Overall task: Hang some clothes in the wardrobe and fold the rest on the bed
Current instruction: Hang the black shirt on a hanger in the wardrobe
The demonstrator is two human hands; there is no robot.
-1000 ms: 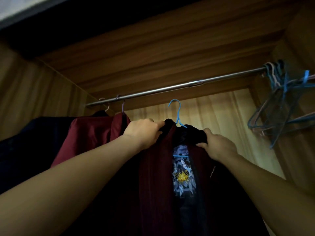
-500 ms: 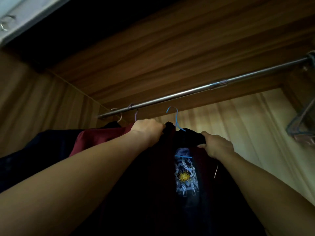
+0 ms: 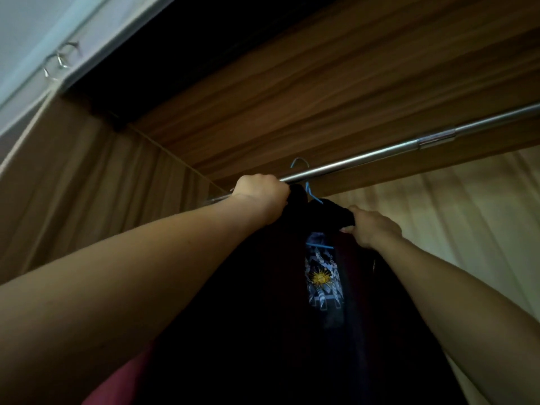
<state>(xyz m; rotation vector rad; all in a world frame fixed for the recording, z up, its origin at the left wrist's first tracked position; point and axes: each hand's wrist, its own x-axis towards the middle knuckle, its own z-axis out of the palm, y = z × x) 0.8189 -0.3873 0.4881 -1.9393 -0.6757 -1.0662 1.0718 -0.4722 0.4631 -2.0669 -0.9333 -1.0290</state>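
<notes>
**Hook up at the rail – the jacket is almost hung**

Over the last second both hands have lifted the jacket (image 3: 263,287). The blue hook of its hanger (image 3: 309,190) was well below the rail (image 3: 380,154) and now shows above it, near the rail's left end. I cannot tell whether it has seated yet. The left hand (image 3: 260,194) is clenched on the jacket's left shoulder, right up against the rail. The right hand (image 3: 371,229) grasps the right shoulder a little lower. By my reading, this garment only needs lowering onto the rail and letting go – the folding on the bed is yet to come. Inside the wardrobe (image 3: 321,83), a printed shirt (image 3: 320,277) shows in the jacket's open front. A strip of red cloth (image 3: 125,372) shows under the left arm, which hides anything else hung there.
</notes>
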